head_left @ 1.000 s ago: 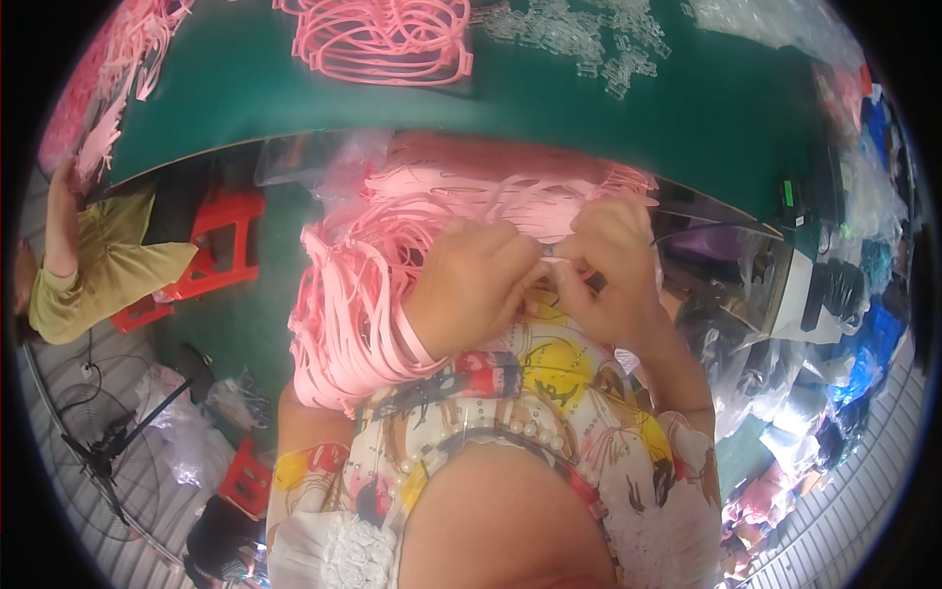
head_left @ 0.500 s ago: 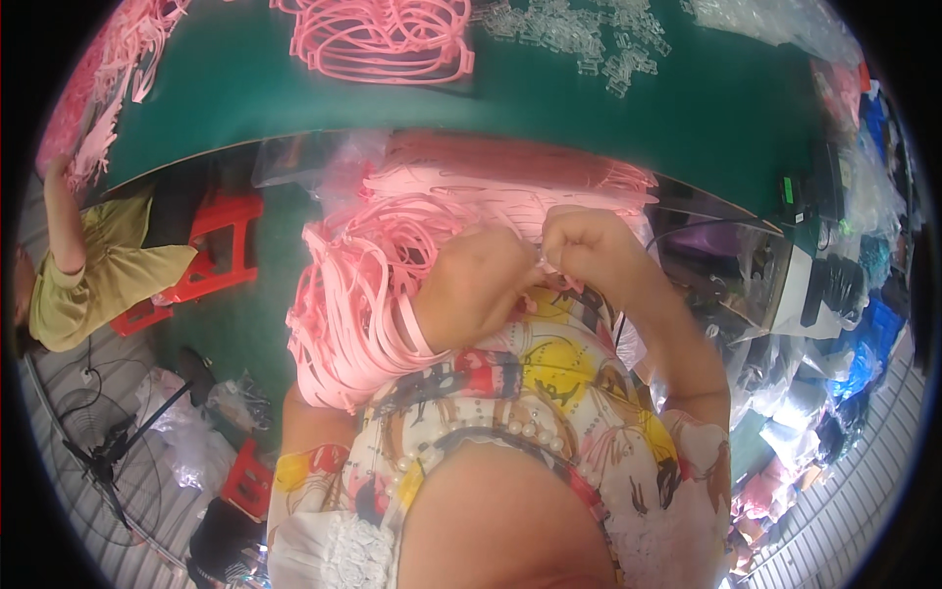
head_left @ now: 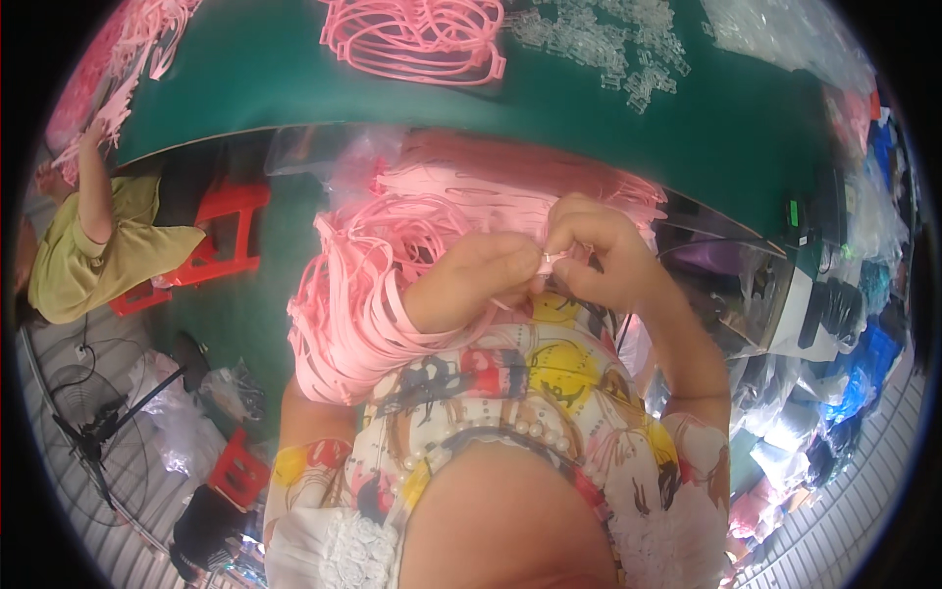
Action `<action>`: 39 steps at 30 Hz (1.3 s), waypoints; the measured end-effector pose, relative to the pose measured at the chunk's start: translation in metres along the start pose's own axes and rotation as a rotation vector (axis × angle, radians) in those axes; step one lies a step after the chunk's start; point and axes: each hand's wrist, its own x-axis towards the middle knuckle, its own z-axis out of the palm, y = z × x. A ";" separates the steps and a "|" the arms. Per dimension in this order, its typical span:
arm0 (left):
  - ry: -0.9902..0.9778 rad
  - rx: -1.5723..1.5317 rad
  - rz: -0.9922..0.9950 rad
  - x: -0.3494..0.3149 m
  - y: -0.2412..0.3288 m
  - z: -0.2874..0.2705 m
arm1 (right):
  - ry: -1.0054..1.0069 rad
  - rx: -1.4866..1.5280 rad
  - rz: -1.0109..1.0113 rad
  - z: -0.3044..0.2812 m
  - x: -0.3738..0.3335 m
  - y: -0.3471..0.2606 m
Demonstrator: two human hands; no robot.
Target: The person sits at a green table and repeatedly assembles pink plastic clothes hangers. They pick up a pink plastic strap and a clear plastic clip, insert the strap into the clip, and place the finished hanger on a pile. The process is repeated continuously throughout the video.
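In front of my chest, my left hand (head_left: 476, 280) and my right hand (head_left: 601, 247) meet with their fingertips pinched on a narrow pink strap (head_left: 555, 261). A small pale piece shows on it between the fingers; the rest is hidden by my hands. A thick bundle of pink strap loops (head_left: 339, 329) hangs around my left forearm. Just beyond my hands lies a flat stack of pink straps (head_left: 461, 185), below the table's near edge.
The green table (head_left: 589, 128) carries pink looped straps (head_left: 417, 44), a scatter of small clear plastic buckles (head_left: 638, 59) and clear plastic bags (head_left: 785, 34). To the left, a co-worker (head_left: 108, 236) reaches toward more pink straps, near a red stool (head_left: 231, 231) and a fan (head_left: 93, 442).
My right hand has turned and opened its grip slightly, so the strap and pale piece show between my fingertips. The co-worker's arm has shifted. The whole view has moved a little.
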 end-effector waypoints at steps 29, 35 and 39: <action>0.493 0.203 0.699 -0.062 0.055 -0.025 | -0.149 0.454 0.183 0.077 0.056 -0.015; 0.486 0.408 0.549 -0.054 0.019 -0.103 | -0.282 0.593 0.126 0.079 0.103 -0.043; 0.502 0.079 1.080 -0.015 -0.005 -0.057 | -0.440 0.541 0.233 0.107 0.113 -0.061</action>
